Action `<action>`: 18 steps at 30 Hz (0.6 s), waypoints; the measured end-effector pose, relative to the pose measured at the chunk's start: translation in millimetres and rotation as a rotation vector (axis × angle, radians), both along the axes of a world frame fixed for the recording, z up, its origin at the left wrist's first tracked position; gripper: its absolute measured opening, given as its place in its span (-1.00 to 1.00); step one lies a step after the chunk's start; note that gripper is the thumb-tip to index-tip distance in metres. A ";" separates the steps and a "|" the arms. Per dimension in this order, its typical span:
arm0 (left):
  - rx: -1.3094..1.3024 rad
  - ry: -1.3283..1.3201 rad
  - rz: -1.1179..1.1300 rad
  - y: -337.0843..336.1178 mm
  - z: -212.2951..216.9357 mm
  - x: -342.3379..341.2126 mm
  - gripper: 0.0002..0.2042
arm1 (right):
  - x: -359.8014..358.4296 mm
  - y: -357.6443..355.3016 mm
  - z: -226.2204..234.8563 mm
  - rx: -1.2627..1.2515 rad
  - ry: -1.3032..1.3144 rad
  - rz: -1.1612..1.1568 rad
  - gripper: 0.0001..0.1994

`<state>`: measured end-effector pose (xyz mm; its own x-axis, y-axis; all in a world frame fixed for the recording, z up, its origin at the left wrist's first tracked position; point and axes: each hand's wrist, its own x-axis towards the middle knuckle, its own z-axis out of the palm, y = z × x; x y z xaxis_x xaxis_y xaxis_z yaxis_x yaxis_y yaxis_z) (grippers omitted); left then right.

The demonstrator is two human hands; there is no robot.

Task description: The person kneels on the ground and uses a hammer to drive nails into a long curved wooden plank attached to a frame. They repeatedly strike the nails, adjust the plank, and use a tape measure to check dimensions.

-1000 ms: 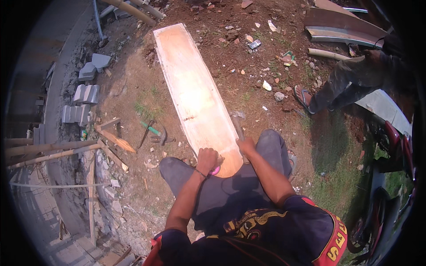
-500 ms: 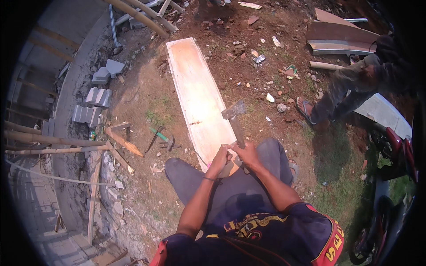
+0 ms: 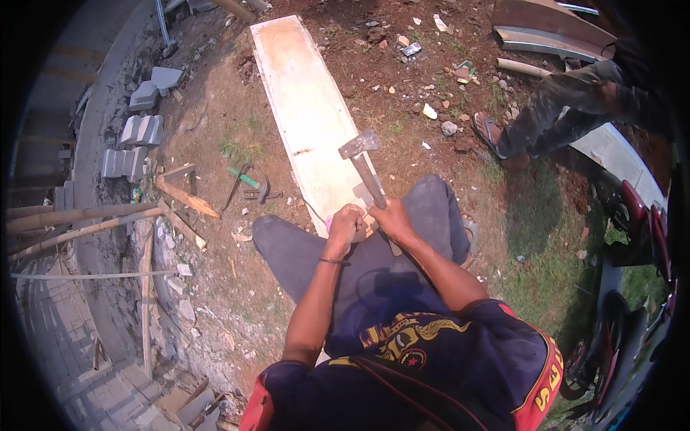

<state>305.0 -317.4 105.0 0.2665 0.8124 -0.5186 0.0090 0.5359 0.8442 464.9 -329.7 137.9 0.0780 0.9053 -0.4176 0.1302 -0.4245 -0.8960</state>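
My right hand (image 3: 390, 220) is closed round the wooden handle of a hatchet (image 3: 361, 146), whose broad grey metal head is held up over the board. Close beside it, my left hand (image 3: 346, 223) is curled into a fist at the near end of the long pale wooden board (image 3: 309, 108). What its fingers hold, if anything, is too small to make out. The board lies flat on the ground and runs away from me, its near end between my bent knees. A dark smudge marks its surface partway along.
On the soil to the left lie a green-handled hacksaw (image 3: 242, 177), a claw hammer (image 3: 264, 191) and a pointed timber piece (image 3: 188, 197). Grey concrete blocks (image 3: 141, 131) line the left edge. At right, another person's leg (image 3: 553, 108) stands near a parked motorcycle (image 3: 643, 215).
The hatchet has swung left and tilts differently, its head now over the board's middle. My left fist has turned. The whole view has shifted slightly.
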 end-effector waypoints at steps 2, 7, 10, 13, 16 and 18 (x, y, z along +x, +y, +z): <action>0.308 0.358 0.008 -0.7 -7.9 -14.6 -0.77 | 3.6 0.3 1.9 -0.036 0.043 0.013 -0.82; 0.328 0.541 -0.101 -2.1 -6.1 -41.0 -0.80 | 5.0 -1.3 -5.7 -0.070 0.299 -0.034 -0.82; 0.556 0.830 -0.211 -9.1 6.2 -35.6 -0.80 | -0.6 -2.8 -18.2 -0.162 0.386 -0.025 -0.83; 0.774 1.193 -0.427 -17.0 16.2 -26.1 -0.68 | -7.2 -3.4 -30.1 -0.208 0.221 0.021 -0.83; 0.851 1.322 -0.574 -14.5 15.6 -22.7 -0.58 | -13.2 -0.5 -37.0 -0.159 0.028 0.045 -0.79; 0.869 1.298 -0.597 -8.8 11.5 -25.7 -0.56 | -15.2 2.3 -38.3 -0.088 -0.069 0.040 -0.77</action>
<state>279.3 -326.1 116.5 0.4074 0.9068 -0.1088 0.9096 -0.3921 0.1377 449.7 -327.4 99.5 0.0740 0.8682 -0.4907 0.2082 -0.4946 -0.8438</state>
